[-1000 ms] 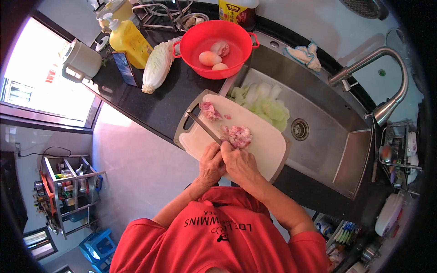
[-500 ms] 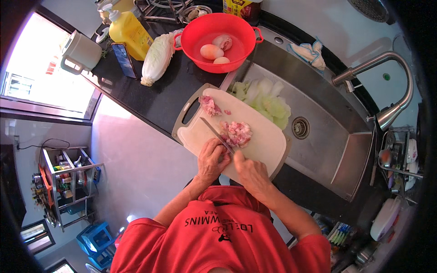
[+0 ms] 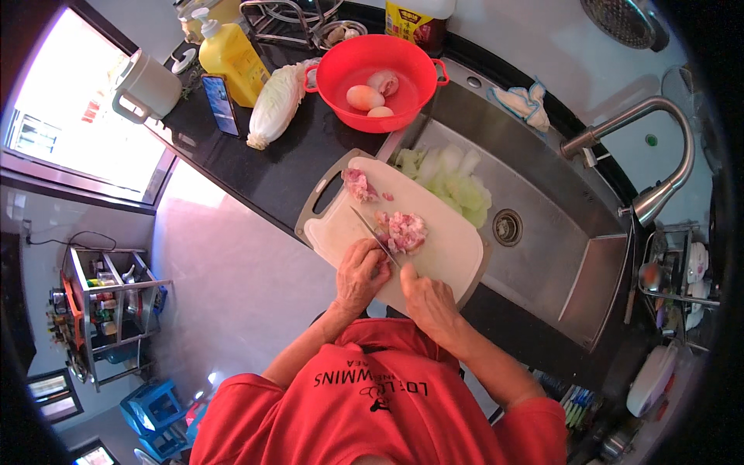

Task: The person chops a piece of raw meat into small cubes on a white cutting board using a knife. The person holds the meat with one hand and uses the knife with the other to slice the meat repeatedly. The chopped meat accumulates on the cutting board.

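The left hand (image 3: 361,273) grips a knife (image 3: 375,235) while the right hand (image 3: 428,298) lies curled beside soft, slippery-looking chopped meat (image 3: 406,230) (just beyond both), best steadied from above.

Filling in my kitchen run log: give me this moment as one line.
left hand: grips knife | right hand: on cutting board | meat: chopped pile | sink: cabbage pieces

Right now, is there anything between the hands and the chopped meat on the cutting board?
Nothing visible. The left hand and right hand sit beside the chopped meat; only the knife reaches it.
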`<state>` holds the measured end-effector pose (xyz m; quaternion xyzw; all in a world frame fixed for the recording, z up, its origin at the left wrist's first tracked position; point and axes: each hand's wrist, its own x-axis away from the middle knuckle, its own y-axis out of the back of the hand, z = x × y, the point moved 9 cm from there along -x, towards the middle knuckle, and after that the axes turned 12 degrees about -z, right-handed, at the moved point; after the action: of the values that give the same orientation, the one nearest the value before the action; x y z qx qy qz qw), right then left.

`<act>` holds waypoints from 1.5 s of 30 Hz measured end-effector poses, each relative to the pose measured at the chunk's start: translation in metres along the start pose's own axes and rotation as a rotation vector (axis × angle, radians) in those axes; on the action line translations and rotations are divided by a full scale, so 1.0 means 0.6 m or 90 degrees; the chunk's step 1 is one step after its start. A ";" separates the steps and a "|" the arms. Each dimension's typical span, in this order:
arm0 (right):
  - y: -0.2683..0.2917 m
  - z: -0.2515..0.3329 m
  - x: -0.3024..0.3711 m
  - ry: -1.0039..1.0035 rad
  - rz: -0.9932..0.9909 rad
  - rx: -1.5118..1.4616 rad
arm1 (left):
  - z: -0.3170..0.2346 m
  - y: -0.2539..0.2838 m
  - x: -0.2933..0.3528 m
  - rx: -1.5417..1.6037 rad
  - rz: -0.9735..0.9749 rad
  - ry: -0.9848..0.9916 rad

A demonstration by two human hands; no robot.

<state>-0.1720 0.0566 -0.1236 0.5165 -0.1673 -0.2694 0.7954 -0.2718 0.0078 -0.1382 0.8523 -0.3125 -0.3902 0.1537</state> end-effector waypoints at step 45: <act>0.038 -0.004 0.099 0.016 -0.119 0.055 | 0.003 0.024 0.005 0.014 -0.061 -0.049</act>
<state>-0.1172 0.0299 -0.1046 0.5666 -0.1200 -0.3284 0.7461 -0.2774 -0.0052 -0.1338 0.8523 -0.2816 -0.4259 0.1133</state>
